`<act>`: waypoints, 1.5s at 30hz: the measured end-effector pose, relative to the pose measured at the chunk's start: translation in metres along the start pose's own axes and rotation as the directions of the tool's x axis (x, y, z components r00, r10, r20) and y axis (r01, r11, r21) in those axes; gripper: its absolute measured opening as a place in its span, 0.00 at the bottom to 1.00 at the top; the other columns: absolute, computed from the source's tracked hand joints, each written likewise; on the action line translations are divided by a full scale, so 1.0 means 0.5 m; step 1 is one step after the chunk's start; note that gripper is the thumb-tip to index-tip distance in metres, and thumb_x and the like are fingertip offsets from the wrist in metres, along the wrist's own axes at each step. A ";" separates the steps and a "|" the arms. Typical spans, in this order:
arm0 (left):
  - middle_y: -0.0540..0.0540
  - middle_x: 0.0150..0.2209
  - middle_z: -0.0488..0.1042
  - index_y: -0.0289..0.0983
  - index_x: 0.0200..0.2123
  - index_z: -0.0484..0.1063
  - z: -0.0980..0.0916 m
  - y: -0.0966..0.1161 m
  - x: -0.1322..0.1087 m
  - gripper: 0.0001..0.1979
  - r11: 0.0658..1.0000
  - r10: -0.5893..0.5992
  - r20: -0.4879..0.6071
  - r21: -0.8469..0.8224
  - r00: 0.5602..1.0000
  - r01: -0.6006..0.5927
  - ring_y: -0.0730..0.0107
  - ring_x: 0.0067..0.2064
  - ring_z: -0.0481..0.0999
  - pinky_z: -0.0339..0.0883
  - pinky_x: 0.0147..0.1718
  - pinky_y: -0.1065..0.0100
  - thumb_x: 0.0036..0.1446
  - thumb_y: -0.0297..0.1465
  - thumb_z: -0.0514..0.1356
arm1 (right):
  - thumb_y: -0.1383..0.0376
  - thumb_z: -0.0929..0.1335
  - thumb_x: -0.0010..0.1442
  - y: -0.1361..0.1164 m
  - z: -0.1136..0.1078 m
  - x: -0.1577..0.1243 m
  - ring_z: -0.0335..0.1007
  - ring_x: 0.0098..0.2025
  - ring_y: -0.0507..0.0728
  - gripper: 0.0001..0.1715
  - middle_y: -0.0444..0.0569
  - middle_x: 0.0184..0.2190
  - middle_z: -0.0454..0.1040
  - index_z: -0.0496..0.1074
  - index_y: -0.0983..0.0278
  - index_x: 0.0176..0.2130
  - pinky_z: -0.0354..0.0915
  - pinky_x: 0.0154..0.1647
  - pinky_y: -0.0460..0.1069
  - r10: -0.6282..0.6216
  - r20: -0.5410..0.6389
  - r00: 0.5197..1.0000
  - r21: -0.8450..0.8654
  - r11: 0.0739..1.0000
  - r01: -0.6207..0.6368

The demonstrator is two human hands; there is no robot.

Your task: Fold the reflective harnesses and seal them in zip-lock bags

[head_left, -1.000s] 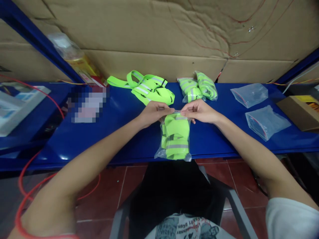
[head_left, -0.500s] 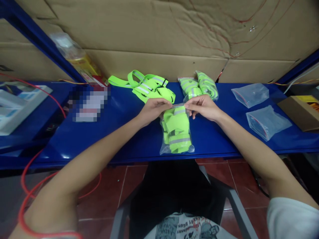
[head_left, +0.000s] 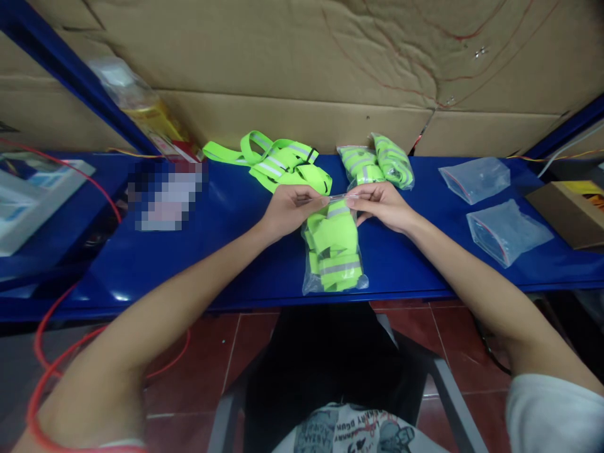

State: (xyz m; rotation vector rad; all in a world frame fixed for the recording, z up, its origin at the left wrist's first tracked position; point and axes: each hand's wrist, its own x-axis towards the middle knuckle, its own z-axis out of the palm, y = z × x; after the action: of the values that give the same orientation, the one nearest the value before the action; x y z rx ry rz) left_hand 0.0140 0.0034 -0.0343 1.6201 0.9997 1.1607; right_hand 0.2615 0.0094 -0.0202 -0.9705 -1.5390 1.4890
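A clear zip bag [head_left: 310, 281] with a folded neon-yellow reflective strap [head_left: 334, 236] inside lies near the front edge of the blue table. My left hand [head_left: 295, 211] pinches its top edge on the left. On the right, my right hand [head_left: 380, 204] grips the same edge between thumb and fingers. Behind my left hand is a loose heap of neon-yellow reflective straps [head_left: 283, 165] with black buckles. Packed bags of similar straps [head_left: 394, 160] lie behind my right hand.
Two flat clear zip bags [head_left: 507, 229] lie on the right of the blue table [head_left: 406, 258], beside an open cardboard box [head_left: 569, 214]. A bottle [head_left: 141, 104] stands at the back left. A red hose [head_left: 44, 340] loops at the lower left, and cardboard [head_left: 283, 63] lines the back.
My fingers have shifted slightly along the bag's top edge, the two hands now a little closer together. The bag and the other things stay in place.
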 end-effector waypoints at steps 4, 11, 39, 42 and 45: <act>0.44 0.35 0.86 0.37 0.32 0.85 0.005 -0.002 -0.003 0.21 1.000 0.025 0.000 0.002 1.000 -0.025 0.68 0.35 0.82 0.76 0.38 0.67 0.53 0.50 0.76 | 0.54 0.87 0.44 -0.002 0.001 0.000 0.81 0.32 0.53 0.25 0.49 0.32 0.85 0.86 0.65 0.37 0.80 0.29 0.45 0.063 -0.025 0.998 0.069 0.996 -0.061; 0.43 0.36 0.86 0.37 0.33 0.85 0.011 -0.001 -0.006 0.21 0.999 0.040 -0.003 0.004 0.999 -0.040 0.66 0.37 0.83 0.78 0.42 0.65 0.54 0.50 0.76 | 0.60 0.87 0.45 -0.019 0.006 -0.001 0.81 0.32 0.54 0.19 0.50 0.31 0.85 0.85 0.65 0.34 0.79 0.29 0.47 0.256 -0.037 0.966 0.188 0.951 -0.245; 0.43 0.36 0.88 0.39 0.33 0.88 -0.002 -0.008 0.002 0.15 0.996 -0.087 0.059 -0.032 0.994 0.089 0.65 0.37 0.85 0.80 0.40 0.65 0.48 0.43 0.80 | 0.55 0.88 0.40 -0.005 0.040 -0.012 0.81 0.33 0.53 0.25 0.48 0.32 0.85 0.87 0.64 0.36 0.81 0.34 0.46 0.083 -0.195 0.977 0.086 0.994 -0.067; 0.44 0.35 0.87 0.39 0.32 0.87 0.002 -0.009 0.000 0.14 1.000 -0.004 -0.011 -0.024 1.000 0.004 0.66 0.36 0.85 0.80 0.39 0.65 0.49 0.42 0.79 | 0.57 0.89 0.38 -0.007 0.039 -0.009 0.81 0.32 0.52 0.24 0.49 0.31 0.85 0.86 0.63 0.34 0.80 0.32 0.45 0.189 -0.210 0.959 0.176 0.972 -0.153; 0.45 0.33 0.86 0.39 0.30 0.86 0.005 -0.004 -0.002 0.14 0.999 0.033 -0.028 -0.038 0.999 -0.034 0.68 0.33 0.83 0.77 0.35 0.67 0.50 0.42 0.79 | 0.56 0.89 0.39 -0.011 0.037 -0.008 0.81 0.31 0.52 0.24 0.50 0.31 0.85 0.85 0.64 0.31 0.80 0.30 0.45 0.235 -0.208 0.949 0.234 0.955 -0.185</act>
State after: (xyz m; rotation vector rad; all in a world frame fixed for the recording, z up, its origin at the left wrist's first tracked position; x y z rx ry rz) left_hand 0.0159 0.0023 -0.0369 1.6005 0.9649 1.2205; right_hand 0.2462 -0.0018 -0.0149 -1.1653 -1.1116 1.5846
